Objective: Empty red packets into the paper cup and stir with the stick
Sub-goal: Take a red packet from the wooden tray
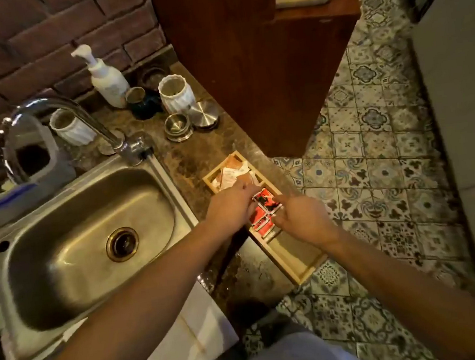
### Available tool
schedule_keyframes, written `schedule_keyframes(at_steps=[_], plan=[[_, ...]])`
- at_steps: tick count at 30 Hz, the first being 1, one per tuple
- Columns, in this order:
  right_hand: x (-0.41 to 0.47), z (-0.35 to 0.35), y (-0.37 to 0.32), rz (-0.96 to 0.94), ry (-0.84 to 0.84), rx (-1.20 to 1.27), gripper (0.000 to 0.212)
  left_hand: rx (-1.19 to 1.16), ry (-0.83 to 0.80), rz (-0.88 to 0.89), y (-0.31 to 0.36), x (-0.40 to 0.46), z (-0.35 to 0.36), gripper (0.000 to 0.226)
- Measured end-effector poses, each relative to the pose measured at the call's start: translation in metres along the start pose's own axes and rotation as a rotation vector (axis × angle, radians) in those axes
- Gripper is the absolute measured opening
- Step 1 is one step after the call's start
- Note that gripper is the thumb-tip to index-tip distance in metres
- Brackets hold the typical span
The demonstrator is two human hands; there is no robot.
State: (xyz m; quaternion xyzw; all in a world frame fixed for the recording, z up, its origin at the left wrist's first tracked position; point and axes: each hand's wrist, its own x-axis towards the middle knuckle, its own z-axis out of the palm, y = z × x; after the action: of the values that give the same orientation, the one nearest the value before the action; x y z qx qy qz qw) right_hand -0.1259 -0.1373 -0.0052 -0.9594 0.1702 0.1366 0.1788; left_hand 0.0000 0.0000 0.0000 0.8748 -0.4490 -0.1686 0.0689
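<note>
My left grip (230,207) and right grip (296,217) pinch red packets (265,201) over the tray (300,273) at the bench's right edge; none emptied; no cup or stick in view.

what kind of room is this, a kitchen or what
Probably a small kitchen or drinks corner: a steel sink with a faucet set in a stone counter, a soap pump bottle against a brick wall, and a wooden tray of packets.

Kitchen: steel sink (65,294), curved faucet (54,112), soap dispenser (106,79), stone counter (198,160).
</note>
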Motion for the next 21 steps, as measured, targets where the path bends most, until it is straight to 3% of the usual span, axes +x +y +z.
schedule_keyframes(at_steps=[11,21], plan=[[0.013,0.019,-0.006,0.100,-0.025,-0.137,0.041,0.247,-0.201,0.021,0.019,0.026,0.009,0.046],[0.020,0.017,-0.010,0.126,-0.041,-0.208,0.030,0.318,-0.243,-0.009,0.014,0.038,0.014,0.040]])
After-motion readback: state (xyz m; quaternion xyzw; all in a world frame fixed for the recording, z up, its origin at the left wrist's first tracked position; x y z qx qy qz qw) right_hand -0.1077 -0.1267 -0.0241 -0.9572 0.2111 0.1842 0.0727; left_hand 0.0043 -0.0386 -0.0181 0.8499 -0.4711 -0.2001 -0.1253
